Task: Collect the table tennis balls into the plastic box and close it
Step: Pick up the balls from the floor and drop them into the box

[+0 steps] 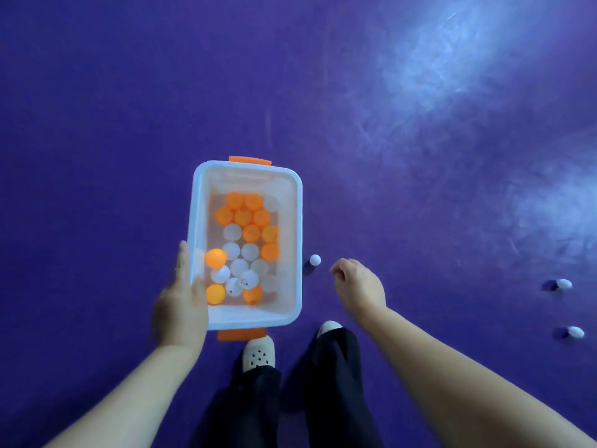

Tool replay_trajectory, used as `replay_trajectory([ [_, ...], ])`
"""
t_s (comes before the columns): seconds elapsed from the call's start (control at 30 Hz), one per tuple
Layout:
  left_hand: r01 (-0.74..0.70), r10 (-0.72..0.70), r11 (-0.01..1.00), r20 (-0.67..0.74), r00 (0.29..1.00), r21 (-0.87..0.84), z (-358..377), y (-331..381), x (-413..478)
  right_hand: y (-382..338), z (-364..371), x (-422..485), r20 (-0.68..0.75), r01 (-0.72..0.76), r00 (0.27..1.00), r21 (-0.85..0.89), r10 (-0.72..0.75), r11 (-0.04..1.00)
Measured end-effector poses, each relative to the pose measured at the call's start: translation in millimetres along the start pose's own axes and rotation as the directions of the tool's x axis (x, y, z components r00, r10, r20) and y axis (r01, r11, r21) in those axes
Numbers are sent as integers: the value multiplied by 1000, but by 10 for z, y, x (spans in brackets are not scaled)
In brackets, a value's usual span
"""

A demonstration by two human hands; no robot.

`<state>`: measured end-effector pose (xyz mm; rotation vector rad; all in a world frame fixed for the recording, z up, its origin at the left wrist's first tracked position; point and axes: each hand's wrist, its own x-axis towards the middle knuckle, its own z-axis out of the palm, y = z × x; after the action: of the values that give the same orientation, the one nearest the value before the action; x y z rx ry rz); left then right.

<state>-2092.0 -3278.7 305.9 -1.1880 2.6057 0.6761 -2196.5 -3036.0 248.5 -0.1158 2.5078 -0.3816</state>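
A clear plastic box (297, 221) with orange clips at both ends has no lid on and holds several orange and white table tennis balls. One orange ball (215, 257) sits higher than the rest near the left wall. My left hand (181, 302) holds the box by its left rim. A white ball (315, 259) lies on the purple floor just right of the box. My right hand (358, 286) hovers a little right of that ball, fingers curled, with nothing visible in it. Two more white balls (564, 283) (576, 332) lie far right.
The purple floor (129, 108) stretches all around, with a bright glare patch at the upper right. My two feet in pale shoes (259, 352) and dark trousers stand just below the box. No lid is in view.
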Motion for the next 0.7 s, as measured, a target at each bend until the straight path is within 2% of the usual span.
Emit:
replay_trajectory([
  [0.33, 160, -164, 979, -19, 986, -128, 1827, -513, 827, 723, 1841, 1716, 179, -5, 983, -181, 38, 983],
  [0.57, 168, -170, 983, -19, 985, -81, 2355, -754, 1105, 890, 2607, 2213, 245, 46, 969, -254, 18, 966],
  [0.63, 160, -163, 984, -24, 986, -76, 2399, -768, 1132, 972, 2694, 2230, 294, 77, 956, -282, 10, 956],
  [0.7, 159, -161, 985, -17, 987, -66, 2378, -739, 1120, 1033, 2648, 2171, 295, 38, 955, -240, 35, 970],
])
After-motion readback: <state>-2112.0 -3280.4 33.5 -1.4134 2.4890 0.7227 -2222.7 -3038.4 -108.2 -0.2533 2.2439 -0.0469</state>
